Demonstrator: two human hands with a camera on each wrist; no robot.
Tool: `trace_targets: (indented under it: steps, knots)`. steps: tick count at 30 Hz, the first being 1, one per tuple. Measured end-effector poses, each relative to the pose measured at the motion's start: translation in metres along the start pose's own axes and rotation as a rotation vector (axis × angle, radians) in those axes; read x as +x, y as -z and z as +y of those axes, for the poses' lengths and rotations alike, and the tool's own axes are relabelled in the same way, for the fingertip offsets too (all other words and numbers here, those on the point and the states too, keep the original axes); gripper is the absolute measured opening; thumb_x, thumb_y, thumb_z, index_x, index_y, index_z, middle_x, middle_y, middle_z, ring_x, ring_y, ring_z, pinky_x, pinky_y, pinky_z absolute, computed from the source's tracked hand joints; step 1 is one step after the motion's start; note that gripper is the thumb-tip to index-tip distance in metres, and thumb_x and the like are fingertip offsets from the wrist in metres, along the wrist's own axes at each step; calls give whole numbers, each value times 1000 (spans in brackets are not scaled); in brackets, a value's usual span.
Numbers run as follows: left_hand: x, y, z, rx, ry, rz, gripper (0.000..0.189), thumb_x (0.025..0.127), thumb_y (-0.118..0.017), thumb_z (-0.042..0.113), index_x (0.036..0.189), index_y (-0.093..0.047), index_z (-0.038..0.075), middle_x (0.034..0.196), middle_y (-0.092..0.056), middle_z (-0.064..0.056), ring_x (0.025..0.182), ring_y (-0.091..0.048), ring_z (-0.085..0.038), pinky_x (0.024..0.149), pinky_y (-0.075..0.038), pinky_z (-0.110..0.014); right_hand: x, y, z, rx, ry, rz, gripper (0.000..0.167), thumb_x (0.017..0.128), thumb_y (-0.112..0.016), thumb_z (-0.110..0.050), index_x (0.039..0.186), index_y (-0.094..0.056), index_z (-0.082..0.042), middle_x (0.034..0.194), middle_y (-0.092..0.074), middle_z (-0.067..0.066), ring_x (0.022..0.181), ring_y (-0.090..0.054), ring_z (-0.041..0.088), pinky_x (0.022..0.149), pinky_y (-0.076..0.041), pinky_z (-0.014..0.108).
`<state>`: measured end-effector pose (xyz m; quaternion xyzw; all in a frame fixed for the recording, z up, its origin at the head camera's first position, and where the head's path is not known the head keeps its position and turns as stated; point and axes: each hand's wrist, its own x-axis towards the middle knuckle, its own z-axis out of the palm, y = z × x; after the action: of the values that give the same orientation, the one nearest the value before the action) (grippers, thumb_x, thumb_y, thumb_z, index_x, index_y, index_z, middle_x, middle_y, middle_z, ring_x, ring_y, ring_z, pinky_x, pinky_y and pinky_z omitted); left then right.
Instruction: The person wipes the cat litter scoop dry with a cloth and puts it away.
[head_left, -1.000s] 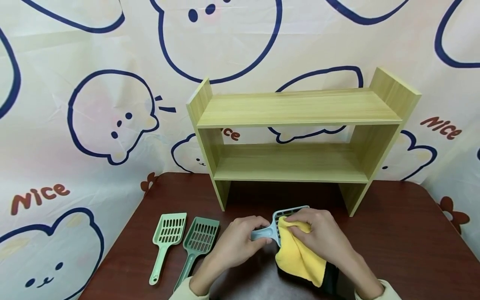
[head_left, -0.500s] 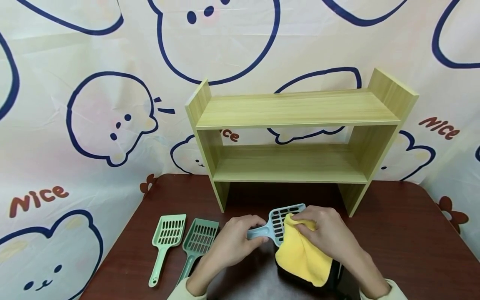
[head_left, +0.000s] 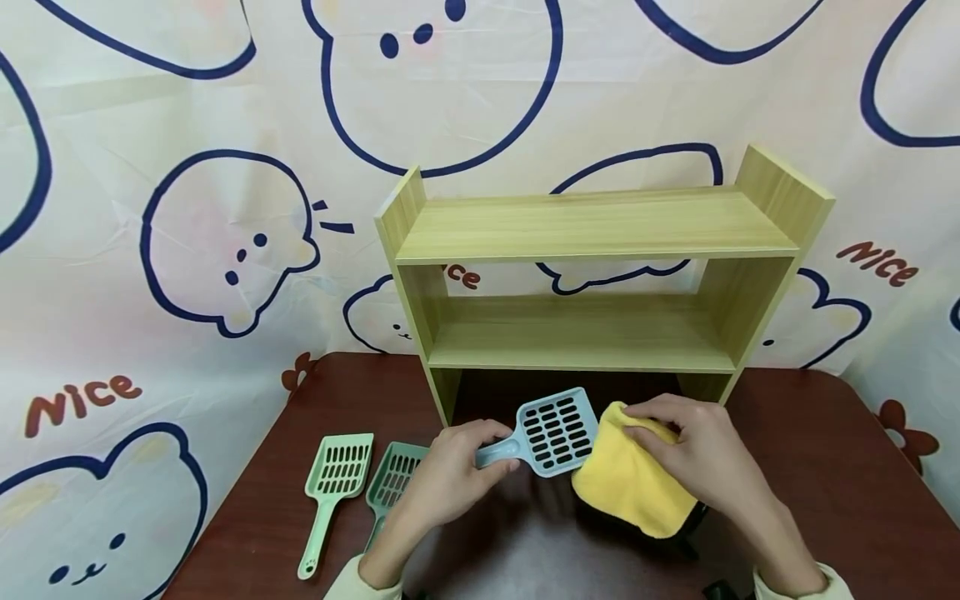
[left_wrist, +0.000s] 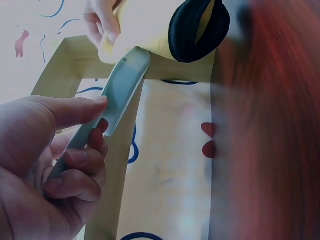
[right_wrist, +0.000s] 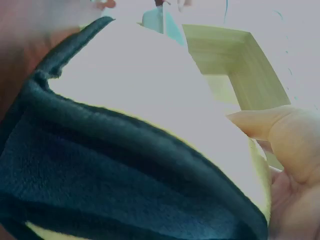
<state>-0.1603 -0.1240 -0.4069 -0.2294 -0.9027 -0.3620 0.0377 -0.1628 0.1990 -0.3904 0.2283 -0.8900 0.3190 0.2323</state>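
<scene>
My left hand (head_left: 450, 477) grips the handle of a light blue litter scoop (head_left: 557, 433), held above the table with its slotted face in full view. Seen from the left wrist, thumb and curled fingers close round the scoop's handle (left_wrist: 75, 142). A yellow cloth (head_left: 637, 483) with a dark border hangs from my right hand (head_left: 705, 450), pinched at its upper part between thumb and fingers. The cloth's near edge comes right up to the scoop's right side. In the right wrist view the cloth's dark underside (right_wrist: 100, 160) fills much of the frame.
A light green scoop (head_left: 339, 467) and a darker green scoop (head_left: 393, 479) lie on the dark red table (head_left: 247, 533) at the left; my left forearm partly covers the darker one. Behind the hands stands a two-tier wooden shelf (head_left: 585, 333), before a cartoon-print backdrop (head_left: 225, 100).
The cloth has shifted right, off the blue scoop's slotted head, which it earlier partly covered. The scoop has risen slightly and turned more towards the head camera. Both hands keep their hold.
</scene>
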Motion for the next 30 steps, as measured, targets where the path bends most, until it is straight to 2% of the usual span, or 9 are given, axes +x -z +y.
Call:
trace_targets:
  steps: [3, 9, 14, 16, 21, 30]
  knots:
    - [0, 4, -2, -8, 17, 11, 21, 95, -84, 20, 115, -78, 17, 106, -76, 8, 78, -59, -4, 67, -48, -22, 0, 8, 4, 2, -26, 27, 27, 82, -92, -5, 104, -85, -19, 101, -82, -3, 88, -75, 8, 66, -50, 13]
    - [-1, 10, -4, -22, 39, 10, 23, 97, -81, 21, 119, -77, 16, 107, -74, 9, 83, -62, -5, 70, -50, -23, 1, 17, 9, 1, -39, 69, 27, 82, -93, -6, 105, -85, -18, 102, -83, 1, 84, -69, -2, 61, -46, 13]
    - [0, 13, -3, -58, 45, 19, 22, 96, -82, 18, 117, -77, 17, 105, -74, 10, 85, -64, -8, 73, -51, -23, 1, 21, 11, -14, -46, 90, 28, 82, -93, -7, 107, -85, -17, 102, -83, 4, 75, -62, -4, 60, -43, 13]
    - [0, 15, -3, -76, 45, 23, 22, 95, -83, 17, 116, -77, 17, 105, -74, 10, 85, -65, -10, 73, -52, -24, 1, 22, 11, -15, -61, 92, 28, 83, -92, -8, 108, -85, -16, 102, -83, 6, 65, -54, -5, 56, -41, 14]
    - [1, 17, -2, -93, 44, 34, 24, 94, -84, 17, 116, -77, 17, 105, -75, 9, 85, -65, -11, 73, -52, -23, 1, 22, 11, -6, -111, 83, 27, 84, -92, -9, 109, -83, -15, 98, -83, 5, 56, -41, -2, 50, -37, 18]
    - [0, 18, 0, -114, 52, 43, 25, 93, -85, 19, 117, -77, 19, 104, -76, 11, 84, -64, -10, 73, -51, -23, 2, 22, 10, 43, -185, 31, 26, 90, -89, -16, 115, -82, -17, 94, -82, 3, 60, -49, 0, 49, -39, 21]
